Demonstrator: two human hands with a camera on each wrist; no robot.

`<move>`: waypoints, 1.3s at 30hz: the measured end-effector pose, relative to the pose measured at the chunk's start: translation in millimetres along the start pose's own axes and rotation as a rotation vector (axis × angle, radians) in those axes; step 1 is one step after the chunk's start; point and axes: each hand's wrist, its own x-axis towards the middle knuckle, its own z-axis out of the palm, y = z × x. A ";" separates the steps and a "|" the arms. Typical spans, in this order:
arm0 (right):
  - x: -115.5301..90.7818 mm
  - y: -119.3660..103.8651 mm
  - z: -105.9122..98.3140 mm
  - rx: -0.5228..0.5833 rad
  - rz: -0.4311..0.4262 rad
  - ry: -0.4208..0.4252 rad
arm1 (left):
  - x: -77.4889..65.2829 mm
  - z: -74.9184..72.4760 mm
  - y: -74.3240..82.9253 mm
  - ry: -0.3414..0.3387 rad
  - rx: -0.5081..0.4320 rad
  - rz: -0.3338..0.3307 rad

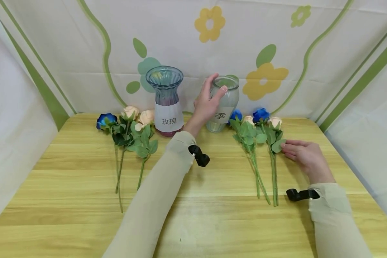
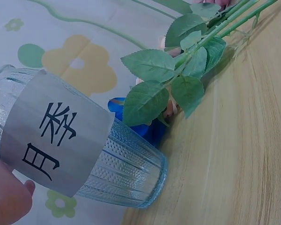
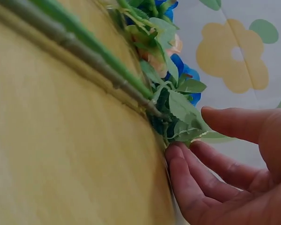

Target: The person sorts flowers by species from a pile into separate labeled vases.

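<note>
My left hand [image 1: 208, 104] grips the upper part of a clear glass vase [image 1: 233, 98], fingers and thumb on either side just below its rim. A white paper label with black characters [image 2: 56, 136] wraps the vase. To its right lie artificial flowers with green stems, among them a blue rose [image 1: 261, 115] and a pale peach rose [image 1: 275, 123]. My right hand [image 1: 306, 157] is beside the rightmost stems, its fingertips right at a green leaf [image 3: 185, 110]. In the right wrist view its thumb and fingers stand apart around the leaves, loosely bent.
A blue-purple glass vase [image 1: 166, 96] with a white label stands left of the clear one. Further left lie more flowers, one blue rose [image 1: 106, 120] and two peach ones. All are on a wooden table [image 1: 213, 222], backed by a patterned white cloth [image 1: 187, 32].
</note>
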 end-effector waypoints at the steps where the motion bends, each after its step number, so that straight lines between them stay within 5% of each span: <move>1: 0.1 1.1 0.9 -0.028 -0.001 0.012 | 0.3 0.5 -0.9 -0.002 -0.002 0.001; 17: 4.5 1.6 15.8 -0.547 0.075 0.166 | 3.9 4.4 -9.0 0.003 -0.089 0.032; 39: 11.8 1.3 21.0 -0.629 0.106 0.200 | 3.3 3.7 -4.0 -0.005 -0.132 0.033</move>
